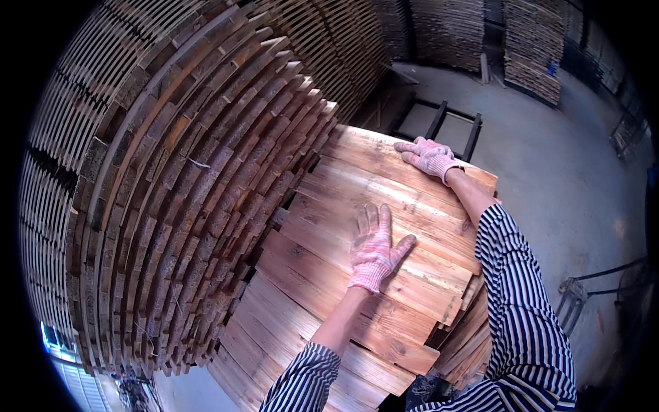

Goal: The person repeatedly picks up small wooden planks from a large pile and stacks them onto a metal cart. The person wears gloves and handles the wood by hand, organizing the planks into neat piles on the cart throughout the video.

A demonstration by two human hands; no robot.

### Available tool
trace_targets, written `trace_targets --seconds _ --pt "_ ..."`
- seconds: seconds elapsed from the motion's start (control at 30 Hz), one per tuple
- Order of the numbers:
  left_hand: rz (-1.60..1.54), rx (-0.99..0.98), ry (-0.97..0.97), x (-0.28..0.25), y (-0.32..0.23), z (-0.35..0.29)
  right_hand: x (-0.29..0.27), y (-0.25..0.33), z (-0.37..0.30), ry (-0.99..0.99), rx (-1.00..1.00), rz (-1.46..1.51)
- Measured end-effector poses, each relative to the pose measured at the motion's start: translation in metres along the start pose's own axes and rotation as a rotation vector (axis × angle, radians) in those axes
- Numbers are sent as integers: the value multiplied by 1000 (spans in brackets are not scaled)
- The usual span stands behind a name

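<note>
A layer of reddish-brown wooden boards [302, 264] lies side by side on a stack in front of me. My left hand [374, 250], in a pink and white knit glove, rests flat on the middle boards with its fingers spread. At the far edge of the layer, my right hand [431, 158] in a matching glove holds the farthest wooden board [371, 145]. Its thumb side lies on top, and the other fingers seem bent over the far edge, where they are partly hidden. The near right ends of the boards are uneven.
A tall stack of rough boards [185, 185] stands close on the left, its ends jutting out in steps. Beyond the layer, a black metal frame [439, 122] lies on the grey floor [542, 165]. More stacked lumber [532, 51] stands at the back.
</note>
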State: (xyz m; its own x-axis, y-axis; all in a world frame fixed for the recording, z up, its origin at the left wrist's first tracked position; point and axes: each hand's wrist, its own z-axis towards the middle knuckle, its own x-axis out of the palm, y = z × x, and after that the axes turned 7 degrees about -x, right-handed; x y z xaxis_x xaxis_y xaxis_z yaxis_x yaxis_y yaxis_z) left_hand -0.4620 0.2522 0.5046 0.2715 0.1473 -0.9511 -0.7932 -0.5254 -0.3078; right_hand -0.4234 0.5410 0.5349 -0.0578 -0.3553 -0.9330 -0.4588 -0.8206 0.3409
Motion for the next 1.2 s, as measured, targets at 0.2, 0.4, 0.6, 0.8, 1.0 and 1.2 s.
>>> trace_targets --seconds 0.2,0.4,0.6,0.8,1.0,1.2 --pt "88 48 -176 0 2 -5 28 6 13 -70 10 -122" --pt "-29 30 -114 -12 17 -11 53 2 30 -176 -46 -99" --pt "-35 -450 -655 -49 168 -221 41 -23 23 -169 23 -119" --pt "-531 -1722 -528 -82 307 -564 44 -13 40 -130 5 -59" --pt "-1349 -1481 -456 -59 316 -589 63 -9 32 -136 38 -16" --pt "-1317 -1511 -479 -64 312 -566 60 -38 28 -209 41 -53"
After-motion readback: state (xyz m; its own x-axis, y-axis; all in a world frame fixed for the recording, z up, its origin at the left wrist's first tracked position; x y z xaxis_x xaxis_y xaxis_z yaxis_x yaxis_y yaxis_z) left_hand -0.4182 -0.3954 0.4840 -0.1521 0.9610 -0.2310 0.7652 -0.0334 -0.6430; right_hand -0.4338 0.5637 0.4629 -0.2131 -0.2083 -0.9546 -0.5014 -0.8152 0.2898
